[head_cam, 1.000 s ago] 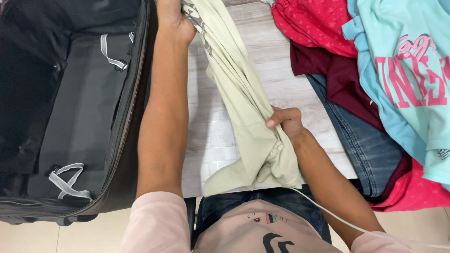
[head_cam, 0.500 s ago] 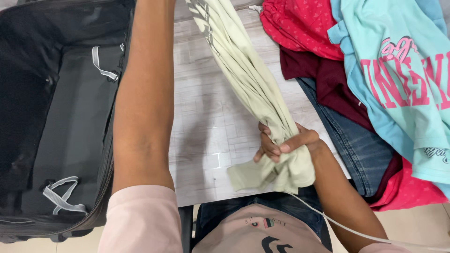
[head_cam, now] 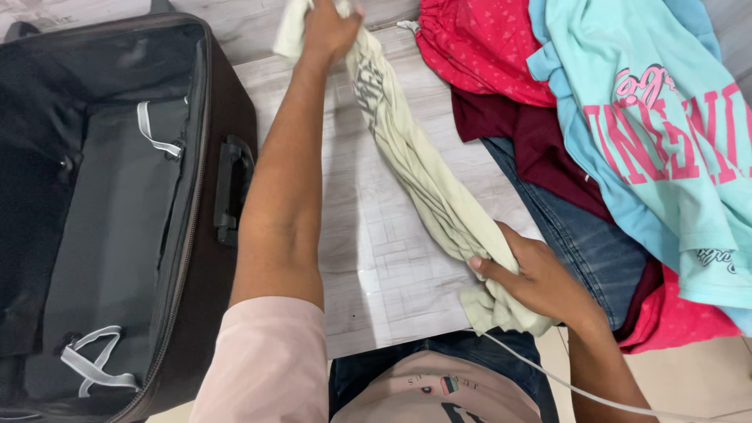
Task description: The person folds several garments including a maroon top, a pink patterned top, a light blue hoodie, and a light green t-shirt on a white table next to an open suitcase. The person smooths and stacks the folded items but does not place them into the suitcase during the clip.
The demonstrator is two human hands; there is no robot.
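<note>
Seen from above my chest, my right hand [head_cam: 540, 278] at about five o'clock is clamped around the near end of a pale green shirt [head_cam: 423, 172], the fingers [head_cam: 489, 265] curled tight into the bunched cloth, with a loose tail of fabric hanging below the fist. A thin white cord [head_cam: 564, 384] trails across my lap just beneath it. The shirt is gathered into a long rope that runs from that grip diagonally up across the pale wood-grain table [head_cam: 368, 258] toward twelve o'clock, where my left hand [head_cam: 329, 27] is closed on its far end, arm stretched out straight and the pink sleeve [head_cam: 266, 360] showing at six o'clock. A dark print shows on the cloth just under the far hand. At nine o'clock an open black suitcase [head_cam: 102, 211] lies beside the table's left edge, its grey lining and white straps [head_cam: 98, 364] in view and its handle [head_cam: 231, 192] facing my forearm. From one to four o'clock sits a pile of clothes: jeans [head_cam: 580, 243] nearest my right hand, a maroon garment [head_cam: 525, 141] over them, a red dotted piece [head_cam: 486, 55] farther back, and a turquoise top [head_cam: 658, 125] with pink lettering spread across the heap.
</note>
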